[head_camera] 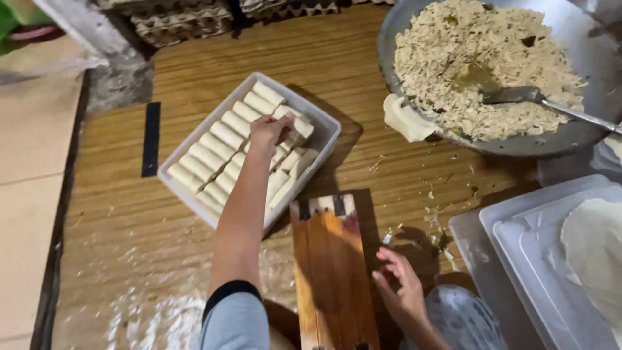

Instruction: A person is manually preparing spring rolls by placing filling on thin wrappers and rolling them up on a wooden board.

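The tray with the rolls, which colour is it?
The tray is white; the left hand reaches into it. The head view shows it best.

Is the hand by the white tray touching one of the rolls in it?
Touching. The head view shows the left hand with its fingers closed on a roll in the white tray, with no gap between them.

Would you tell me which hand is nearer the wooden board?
Right. The right hand rests at the wooden board's right edge; the left hand is over the tray of rolls.
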